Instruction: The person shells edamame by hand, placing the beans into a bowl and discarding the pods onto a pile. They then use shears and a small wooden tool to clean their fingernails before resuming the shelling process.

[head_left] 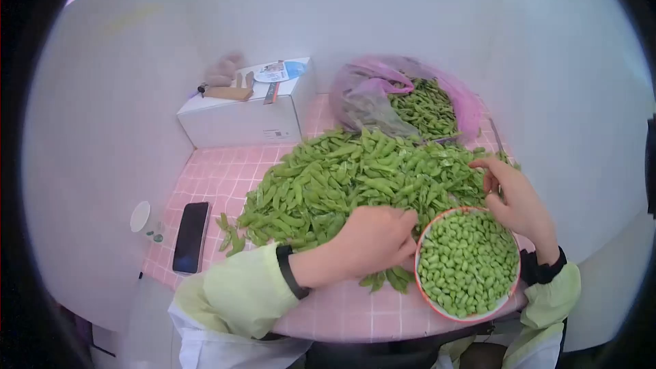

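A large heap of green edamame pods (328, 188) spreads over the table. At its right front stands a round bowl (419, 280) with an orange-red rim, filled with shelled green beans (468, 263). My left hand (376, 242) is closed just left of the bowl, its fingertips bent down; what they hold, if anything, is hidden. Over the right end of the heap, behind the bowl, my right hand (509, 195) has its index finger stretched out and its thumb apart, with nothing visible between them. Several loose pods (389, 279) lie below my left hand.
Behind the heap sits a pink plastic bag (468, 106) of darker pods. A white box (239, 119) with small items on top stands at the back left. A phone (191, 236) and a paper cup (141, 216) are on the left of the pink checked tablecloth (355, 314).
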A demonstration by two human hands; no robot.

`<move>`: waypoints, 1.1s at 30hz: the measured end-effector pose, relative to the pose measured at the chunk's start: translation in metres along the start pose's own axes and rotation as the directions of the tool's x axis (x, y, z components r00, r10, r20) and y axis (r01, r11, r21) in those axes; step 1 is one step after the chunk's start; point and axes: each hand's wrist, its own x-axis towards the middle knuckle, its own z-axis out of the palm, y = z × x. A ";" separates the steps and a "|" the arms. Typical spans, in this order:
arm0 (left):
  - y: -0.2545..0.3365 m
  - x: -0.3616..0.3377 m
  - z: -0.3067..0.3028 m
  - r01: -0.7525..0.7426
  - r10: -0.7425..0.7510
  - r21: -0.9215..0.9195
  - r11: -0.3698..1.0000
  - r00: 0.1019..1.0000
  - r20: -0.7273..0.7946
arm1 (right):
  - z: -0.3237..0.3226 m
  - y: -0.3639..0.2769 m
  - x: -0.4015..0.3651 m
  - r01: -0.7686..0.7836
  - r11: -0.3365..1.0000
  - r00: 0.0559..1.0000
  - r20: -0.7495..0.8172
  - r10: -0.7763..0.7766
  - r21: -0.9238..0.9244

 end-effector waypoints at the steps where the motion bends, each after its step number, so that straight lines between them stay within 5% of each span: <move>1: 0.008 -0.003 -0.001 0.024 -0.023 -0.041 0.999 0.999 0.028 | -0.003 -0.005 -0.006 0.016 1.000 1.000 -0.010 -0.016 0.009; 11: 0.002 0.002 -0.004 0.169 -0.128 -0.200 0.965 0.971 0.203 | 0.015 0.006 0.005 0.326 0.945 0.942 -0.079 -0.327 -0.026; 21: -0.007 0.003 -0.006 0.260 -0.149 -0.386 0.885 0.944 0.294 | 0.032 0.000 -0.006 0.333 0.941 0.940 -0.100 -0.326 0.056; 33: -0.005 0.004 -0.007 0.187 -0.096 -0.430 0.883 0.970 0.225 | 0.028 0.000 -0.005 0.374 0.926 0.919 -0.149 -0.364 0.045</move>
